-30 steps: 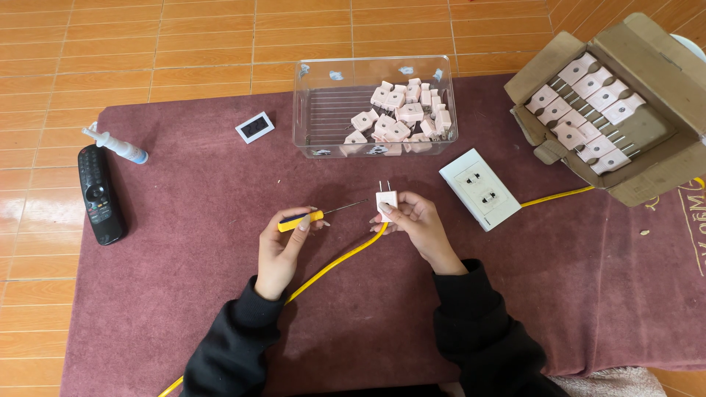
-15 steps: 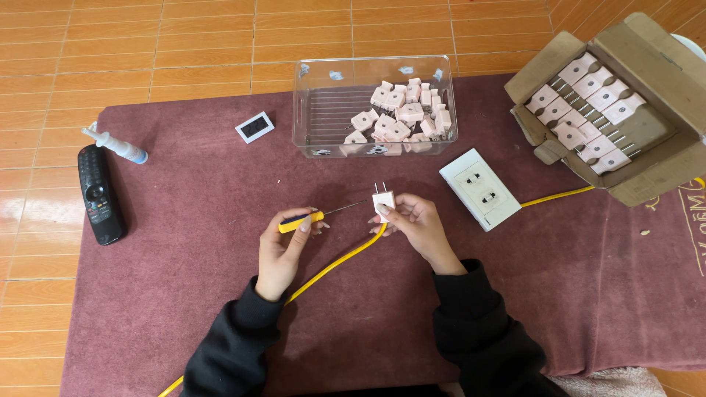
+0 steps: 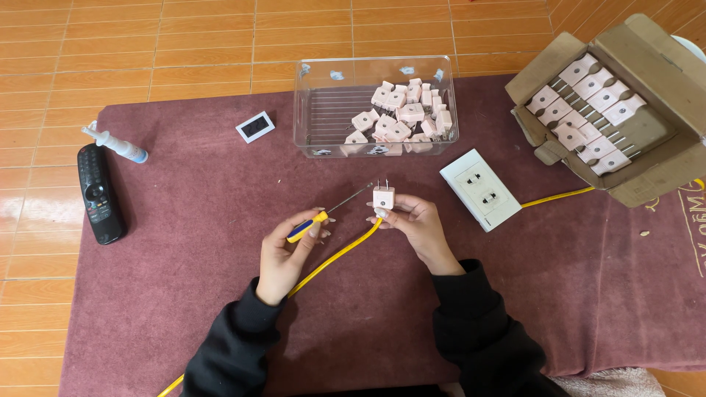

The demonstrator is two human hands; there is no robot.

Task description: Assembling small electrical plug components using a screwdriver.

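Plug point(image 3: 383, 197), pale pink, prongs up, sits in my right hand point(image 3: 415, 226), fingers closed round its body, yellow cable point(image 3: 334, 257) trailing down-left from it. Left hand point(image 3: 288, 251) is closed on a yellow-and-blue screwdriver point(image 3: 318, 218); shaft runs up-right, tip just left of the plug, apart. Head view only. Clear bin point(image 3: 309, 95) of plugs beyond, white socket plate point(image 3: 482, 190) to the right, all on the maroon mat point(image 3: 184, 294).

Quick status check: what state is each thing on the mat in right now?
Left hand: closed on the screwdriver.
Right hand: gripping the plug, prongs up.
Yellow cable: runs into the plug.
Clear bin: open, partly filled with plugs.
Cardboard box: flaps open, plugs in rows.
Socket: face up, nothing plugged in.
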